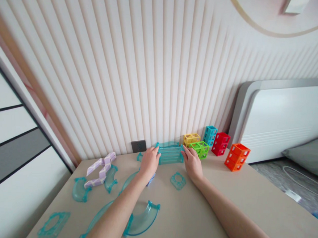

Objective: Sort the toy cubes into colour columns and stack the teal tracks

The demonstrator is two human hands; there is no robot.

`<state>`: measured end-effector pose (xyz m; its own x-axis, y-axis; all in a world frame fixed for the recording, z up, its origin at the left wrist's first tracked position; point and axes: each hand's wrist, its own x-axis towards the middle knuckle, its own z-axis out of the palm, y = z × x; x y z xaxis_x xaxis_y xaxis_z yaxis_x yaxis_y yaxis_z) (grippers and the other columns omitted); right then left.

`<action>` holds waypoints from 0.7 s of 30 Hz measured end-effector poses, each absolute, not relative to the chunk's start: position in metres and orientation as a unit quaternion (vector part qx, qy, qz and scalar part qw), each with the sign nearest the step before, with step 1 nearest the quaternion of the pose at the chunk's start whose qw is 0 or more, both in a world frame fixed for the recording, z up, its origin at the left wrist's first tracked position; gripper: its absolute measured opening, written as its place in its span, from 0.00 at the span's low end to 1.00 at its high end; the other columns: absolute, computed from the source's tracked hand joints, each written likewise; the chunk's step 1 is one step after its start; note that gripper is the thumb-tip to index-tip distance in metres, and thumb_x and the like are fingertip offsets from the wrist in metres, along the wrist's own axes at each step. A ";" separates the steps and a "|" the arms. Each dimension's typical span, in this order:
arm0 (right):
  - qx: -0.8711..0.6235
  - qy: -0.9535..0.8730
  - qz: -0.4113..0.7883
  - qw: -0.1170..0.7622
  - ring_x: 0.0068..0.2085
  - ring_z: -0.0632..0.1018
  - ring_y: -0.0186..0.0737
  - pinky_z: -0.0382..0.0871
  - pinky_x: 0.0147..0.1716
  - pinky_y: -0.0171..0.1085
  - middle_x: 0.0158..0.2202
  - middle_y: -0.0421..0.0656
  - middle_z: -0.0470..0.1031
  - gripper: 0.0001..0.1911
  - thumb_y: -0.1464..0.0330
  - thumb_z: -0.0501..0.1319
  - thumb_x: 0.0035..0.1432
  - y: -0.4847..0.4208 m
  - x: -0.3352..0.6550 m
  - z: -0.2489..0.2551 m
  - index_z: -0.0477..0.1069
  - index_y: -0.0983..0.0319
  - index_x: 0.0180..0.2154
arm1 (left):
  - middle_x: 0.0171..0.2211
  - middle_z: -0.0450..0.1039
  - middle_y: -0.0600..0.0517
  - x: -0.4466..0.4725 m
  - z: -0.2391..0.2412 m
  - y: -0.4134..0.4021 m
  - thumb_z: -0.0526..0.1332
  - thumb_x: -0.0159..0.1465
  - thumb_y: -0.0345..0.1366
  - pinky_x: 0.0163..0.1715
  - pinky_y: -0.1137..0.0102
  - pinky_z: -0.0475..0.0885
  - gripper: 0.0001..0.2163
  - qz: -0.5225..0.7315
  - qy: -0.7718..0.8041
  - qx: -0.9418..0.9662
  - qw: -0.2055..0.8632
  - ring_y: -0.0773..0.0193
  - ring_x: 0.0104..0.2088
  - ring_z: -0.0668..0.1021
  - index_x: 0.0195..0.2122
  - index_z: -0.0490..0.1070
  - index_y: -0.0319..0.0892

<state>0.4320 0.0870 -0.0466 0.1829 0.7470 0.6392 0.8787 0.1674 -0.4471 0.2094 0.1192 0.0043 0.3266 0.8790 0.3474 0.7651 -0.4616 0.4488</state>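
Note:
Both hands are at the far side of the table, one at each end of a clear teal ribbed track piece (170,155). My left hand (149,162) pinches its left end with thumb and fingers. At the right end, the fingers of my right hand (192,163) close on the edge. Behind it, close to the wall, another teal piece (168,144) shows in part. A square teal plate with a round hole (178,181) lies in front of the hands. A small blue item (151,180) is partly hidden beside my left wrist.
Curved teal track pieces (144,221) and a lilac-white folding snake toy (104,169) lie on the left. Yellow (191,138), green (200,149), blue (210,135), red (221,143) and orange (237,157) lattice blocks stand on the right. A ribbed wall (144,69) rises behind.

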 end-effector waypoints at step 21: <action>-0.628 -0.616 0.020 0.474 0.44 0.79 0.48 0.73 0.47 0.42 0.44 0.50 0.79 0.22 0.59 0.50 0.68 0.081 0.436 -0.053 0.78 0.62 0.48 | 0.33 0.81 0.45 0.205 0.001 0.118 0.62 0.67 0.35 0.38 0.70 0.67 0.08 0.232 0.542 0.793 0.152 0.57 0.37 0.81 0.31 0.76 0.41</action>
<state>0.4365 0.0815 -0.0528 0.2392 0.7938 0.5591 0.7553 0.2097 -0.6209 0.2047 0.1177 0.0013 0.3051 0.9302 0.2041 0.7890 -0.3669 0.4928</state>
